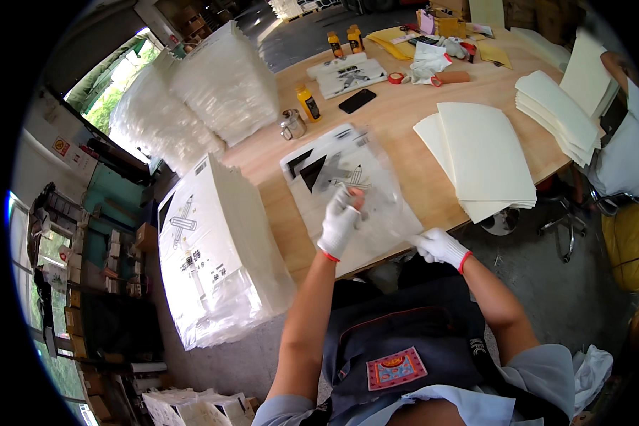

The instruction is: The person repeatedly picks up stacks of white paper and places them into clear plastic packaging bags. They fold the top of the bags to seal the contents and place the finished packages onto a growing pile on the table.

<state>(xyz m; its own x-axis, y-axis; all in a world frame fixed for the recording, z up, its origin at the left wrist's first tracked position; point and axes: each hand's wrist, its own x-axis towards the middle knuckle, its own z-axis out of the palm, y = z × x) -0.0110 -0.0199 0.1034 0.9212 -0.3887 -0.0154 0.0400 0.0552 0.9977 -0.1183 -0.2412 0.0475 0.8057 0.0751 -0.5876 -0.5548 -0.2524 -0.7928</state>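
A clear plastic bag (387,202) with a printed pencil drawing lies on a flat stack of similar white bags (298,167) at the table's near edge. My left hand (339,226), in a white knitted glove with bare fingertips, is over the bag's middle. Its fingers are bent together, and what they hold, if anything, is hard to make out. My right hand (444,248), in a matching red-cuffed glove, pinches the bag's near right corner. To the right of the bag, a fanned pile of cream-white sheets (486,156) rests on the table.
A tall block of printed bags (220,248) stands at left, with wrapped plastic bundles (224,85) behind it. A glass jar (292,124), a yellow bottle (308,104) and a black phone (357,101) are farther back. At right sits another person (628,142) beside more sheets (557,117).
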